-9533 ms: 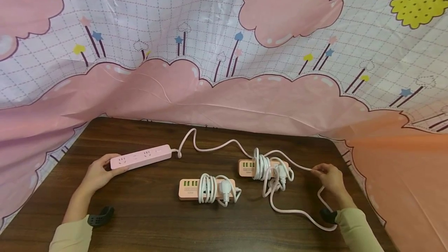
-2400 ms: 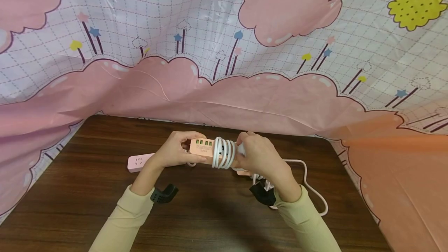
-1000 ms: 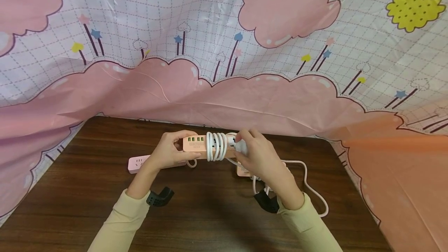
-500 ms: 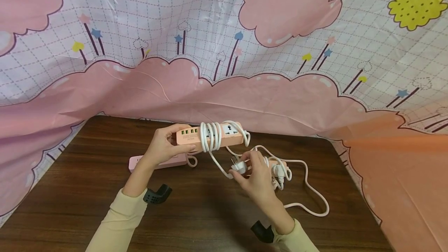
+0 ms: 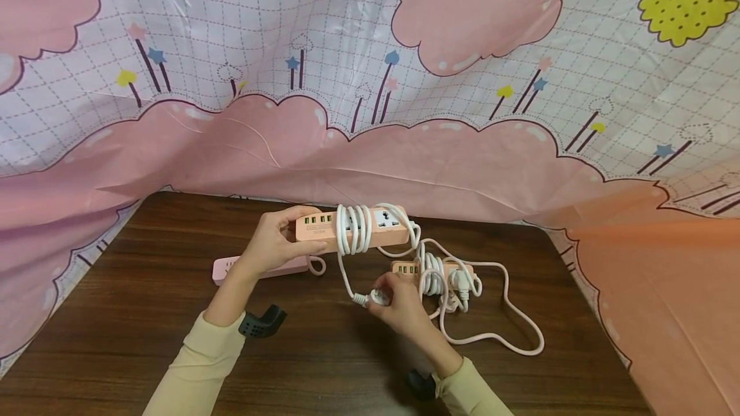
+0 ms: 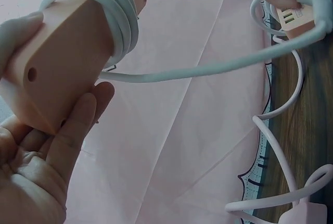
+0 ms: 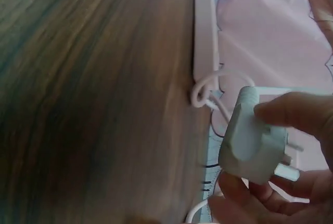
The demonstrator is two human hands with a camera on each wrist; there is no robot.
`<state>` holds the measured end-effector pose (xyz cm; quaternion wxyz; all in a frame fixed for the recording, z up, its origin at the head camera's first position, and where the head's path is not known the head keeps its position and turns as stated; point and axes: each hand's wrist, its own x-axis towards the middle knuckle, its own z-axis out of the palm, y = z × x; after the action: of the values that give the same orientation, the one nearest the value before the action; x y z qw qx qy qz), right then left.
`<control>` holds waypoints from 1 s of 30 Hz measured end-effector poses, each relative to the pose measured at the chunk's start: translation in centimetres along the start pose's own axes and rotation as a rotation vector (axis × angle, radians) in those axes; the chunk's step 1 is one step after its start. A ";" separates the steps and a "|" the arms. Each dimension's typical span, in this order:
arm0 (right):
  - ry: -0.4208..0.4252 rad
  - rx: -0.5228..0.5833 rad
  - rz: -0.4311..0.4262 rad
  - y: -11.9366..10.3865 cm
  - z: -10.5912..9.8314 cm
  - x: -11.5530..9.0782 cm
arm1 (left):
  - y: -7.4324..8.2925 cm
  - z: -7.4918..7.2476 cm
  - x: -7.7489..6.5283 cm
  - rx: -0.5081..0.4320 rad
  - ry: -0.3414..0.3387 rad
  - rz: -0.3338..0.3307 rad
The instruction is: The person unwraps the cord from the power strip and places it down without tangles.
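Note:
My left hand (image 5: 268,246) grips the left end of an orange power strip (image 5: 317,230), raised above the table, thumb in front and fingers behind. White cord (image 5: 354,230) is wound around the strip's middle, and the sockets (image 5: 388,217) at its right end show. Below it, my right hand (image 5: 403,305) pinches the white plug (image 7: 250,140) of that cord, its metal prongs pointing toward the palm in the right wrist view. From the coil a length of cord (image 6: 208,70) runs across to the plug in the left wrist view.
A second orange power strip (image 5: 406,269), with its cord wound and plug (image 5: 460,281) seated, lies behind my right hand. The pink power strip (image 5: 289,267) lies behind my left wrist; a loose cord (image 5: 523,313) loops at right. A patterned curtain (image 5: 370,165) hangs behind the dark wooden table (image 5: 300,364).
Earlier my left hand held the pink strip while this orange one lay on the table. Since then it was lifted, and my right hand pulled its plug out, bringing it down and left.

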<state>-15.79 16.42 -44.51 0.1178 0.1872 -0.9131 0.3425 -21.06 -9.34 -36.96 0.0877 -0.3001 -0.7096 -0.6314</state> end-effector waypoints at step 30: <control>-0.067 0.305 0.044 -2.9 -0.6 4.1 | 0.6 0.4 -0.2 -0.052 -0.083 0.033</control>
<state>-18.19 13.79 -41.00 0.0499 0.1941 -0.8579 0.4731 -20.49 -8.99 -36.65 0.0608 -0.3397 -0.6910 -0.6351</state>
